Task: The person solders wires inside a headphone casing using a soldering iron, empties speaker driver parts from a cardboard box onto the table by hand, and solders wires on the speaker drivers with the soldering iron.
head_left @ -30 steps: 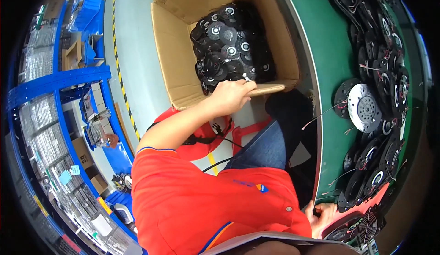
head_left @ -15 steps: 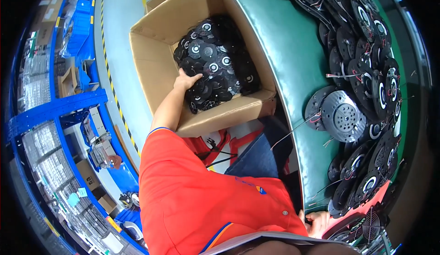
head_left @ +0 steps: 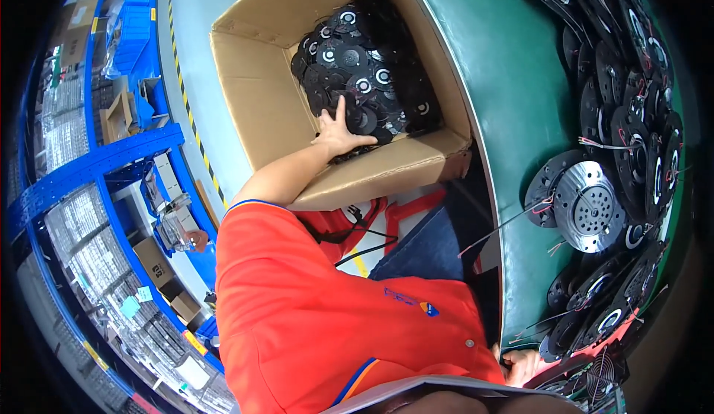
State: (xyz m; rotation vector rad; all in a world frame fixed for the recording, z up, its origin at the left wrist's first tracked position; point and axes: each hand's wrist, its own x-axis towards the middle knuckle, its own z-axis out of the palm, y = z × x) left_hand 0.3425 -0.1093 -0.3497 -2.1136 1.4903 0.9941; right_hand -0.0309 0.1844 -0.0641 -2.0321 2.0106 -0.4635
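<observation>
Left hand (head_left: 338, 137) open, fingers splayed at the black discs (head_left: 362, 85) piled in the cardboard box (head_left: 256, 94): I was reaching, it seemed; gripping called for pinching a rim. My right hand (head_left: 522, 366), by the green table (head_left: 513, 94), I couldn't tell.

We saw black discs (head_left: 352, 57) heaped in the cardboard box (head_left: 256, 94) | flat, round, several with pale rings at the centre | they overlapped loosely at mixed tilts, the right side lost in shadow | our brown box stood open-topped, its walls rising above the pile
</observation>
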